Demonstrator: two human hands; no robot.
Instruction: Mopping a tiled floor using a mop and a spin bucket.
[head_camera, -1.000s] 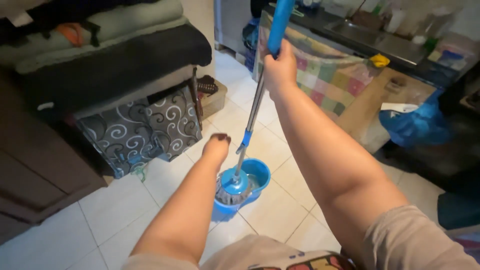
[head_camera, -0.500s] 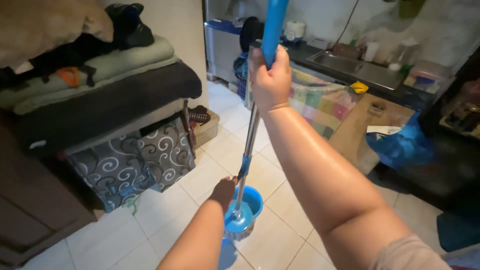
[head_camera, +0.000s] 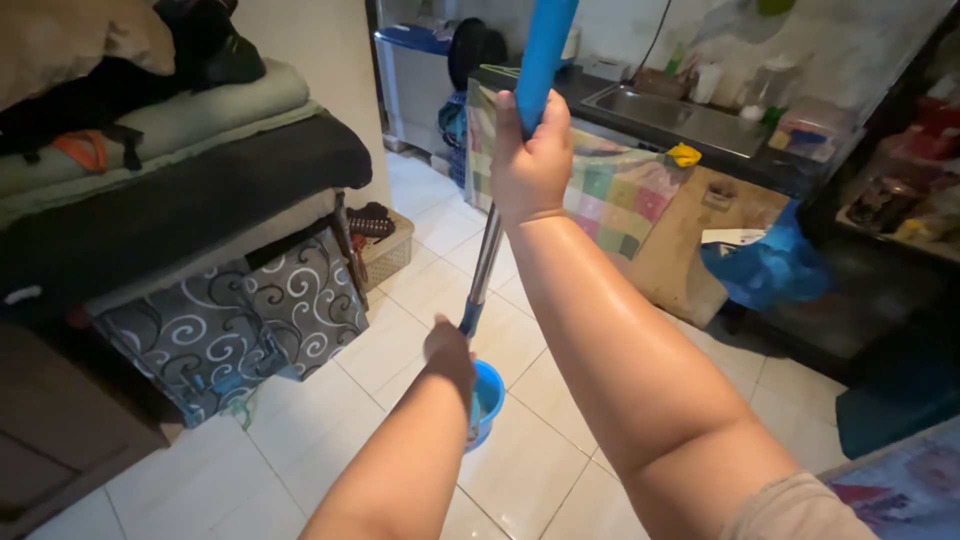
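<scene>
The right hand is raised in the upper middle of the frame, fingers curled into a closed fist, thumb side up, wrist straight. Its bare forearm runs down to the lower right, where a short beige sleeve covers the upper arm. The left hand sits low at centre, back toward the camera, fingers curled downward and hidden. Its forearm stretches from the bottom edge upward.

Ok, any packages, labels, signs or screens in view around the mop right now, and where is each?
No signs, screens or readable labels.
Blue plastic bag: on the floor, right, beside the wooden cabinet; crumpled, shiny.
Bottles and containers: on the counter behind the sink, top right; pale, too blurred to describe.
Patterned storage box: under the bench, left; grey with white swirls.
</scene>
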